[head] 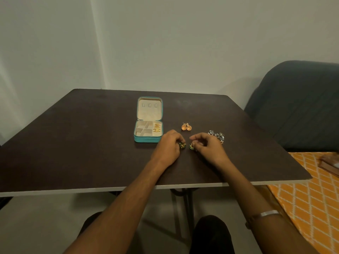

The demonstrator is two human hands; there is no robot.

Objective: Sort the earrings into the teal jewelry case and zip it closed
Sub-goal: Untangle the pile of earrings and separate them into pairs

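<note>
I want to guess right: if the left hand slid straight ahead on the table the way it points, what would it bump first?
Probably the teal jewelry case. The left hand, holding a green earring, points up and slightly right, with the case's near right corner just ahead. Depth is unclear; it might slip past toward the orange earrings.

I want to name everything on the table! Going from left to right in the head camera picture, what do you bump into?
Teal jewelry case → left hand holding a green earring → right hand holding another green earring → silver earrings. The orange earrings lie farther back, above the gap between the hands.
</note>
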